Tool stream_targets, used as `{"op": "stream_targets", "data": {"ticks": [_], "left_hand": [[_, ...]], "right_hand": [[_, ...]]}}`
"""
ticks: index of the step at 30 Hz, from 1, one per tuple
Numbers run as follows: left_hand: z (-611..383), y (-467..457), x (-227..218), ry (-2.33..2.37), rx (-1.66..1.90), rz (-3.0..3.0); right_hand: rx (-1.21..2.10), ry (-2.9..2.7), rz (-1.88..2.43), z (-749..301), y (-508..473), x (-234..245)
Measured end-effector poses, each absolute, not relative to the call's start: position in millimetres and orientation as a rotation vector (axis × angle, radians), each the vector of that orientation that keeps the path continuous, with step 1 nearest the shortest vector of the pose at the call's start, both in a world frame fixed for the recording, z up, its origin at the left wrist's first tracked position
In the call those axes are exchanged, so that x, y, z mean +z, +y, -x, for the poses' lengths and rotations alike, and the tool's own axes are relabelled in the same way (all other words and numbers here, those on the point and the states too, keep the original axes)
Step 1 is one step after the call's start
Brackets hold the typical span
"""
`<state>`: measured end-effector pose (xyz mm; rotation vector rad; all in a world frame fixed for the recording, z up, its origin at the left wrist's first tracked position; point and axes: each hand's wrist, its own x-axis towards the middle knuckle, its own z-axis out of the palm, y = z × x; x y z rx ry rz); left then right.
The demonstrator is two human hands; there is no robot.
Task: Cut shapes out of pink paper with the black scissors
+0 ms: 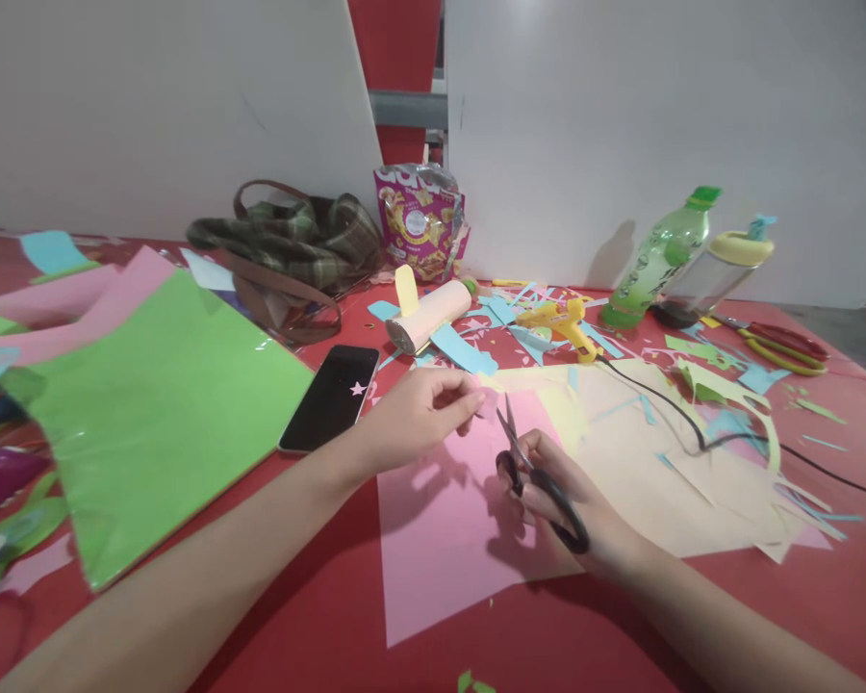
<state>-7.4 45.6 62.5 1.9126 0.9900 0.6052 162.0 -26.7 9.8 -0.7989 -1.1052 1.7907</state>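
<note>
In the head view, I am watching from far away as the left hand (433, 409) is pinching a little pink paper (488, 402) over a big pink sheet (433, 568). The right hand (559, 478) is holding black scissors (518, 446), and their blades are opening a bit, right next to the little paper. I am seeing a phone (324, 404) lying near the left hand, with a pink star (358, 389) sitting on it. A paper tube (437, 313) is lying behind the hands, and a yellow glue gun (569, 322) is resting to its right.

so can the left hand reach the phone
Probably yes: only a small pink star lies on the phone, beside the left forearm, though the left hand holds a pink paper scrap.
</note>
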Motion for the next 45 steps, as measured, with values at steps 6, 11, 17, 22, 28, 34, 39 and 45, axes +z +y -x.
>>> {"op": "stream_targets", "data": {"ticks": [6,11,17,22,28,34,39,45], "left_hand": [[5.8,42.4,66.0,0.934,0.548,-1.897],[6.1,40.2,68.8,0.903,0.502,-1.866],[4.8,38.5,66.5,0.915,0.451,-1.844],[2.1,36.1,68.5,0.939,0.394,-1.846],[0.1,34.5,67.0,0.957,0.431,-1.830],[-0.1,33.9,63.5,1.005,0.423,-1.797],[-1.3,32.6,57.5,0.975,0.471,-1.784],[-6.2,27.4,54.4,0.973,0.551,-1.735]], "right_hand": [[1.813,-1.115,0.825,-161.9,-26.1,14.2],[1.804,-1.132,0.850,-163.0,-27.9,15.1],[1.798,-1.152,0.874,-162.4,-27.6,14.7],[1.792,-1.134,0.892,-161.2,-26.4,17.7],[1.842,-1.149,0.796,-163.6,-26.4,17.3],[1.895,-1.116,0.777,-165.7,-27.2,14.3],[1.908,-1.088,0.799,-163.9,-28.2,14.9],[1.877,-1.071,0.756,-162.3,-28.0,18.2]]}}
